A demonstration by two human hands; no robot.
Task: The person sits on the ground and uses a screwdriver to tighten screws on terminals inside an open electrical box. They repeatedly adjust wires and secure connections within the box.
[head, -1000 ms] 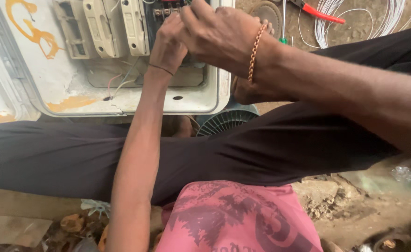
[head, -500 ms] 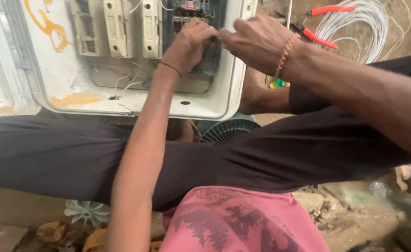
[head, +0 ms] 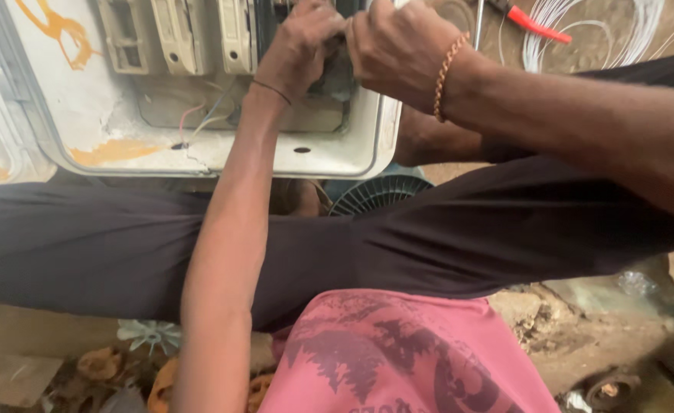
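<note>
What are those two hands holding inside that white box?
It cannot be told: the left hand and right hand meet at the white plastic electrical box, covering whatever is there.

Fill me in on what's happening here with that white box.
A person sits on the ground with both hands inside an open white electrical box that rests beyond their legs. The left hand and the right hand are pressed close together at the dark opening near the box's top, beside a row of cream-coloured breaker units. What the fingers grip is hidden. Thin loose wires lie in the box. Red-handled pliers and a coil of white wire lie on the ground behind.
</note>
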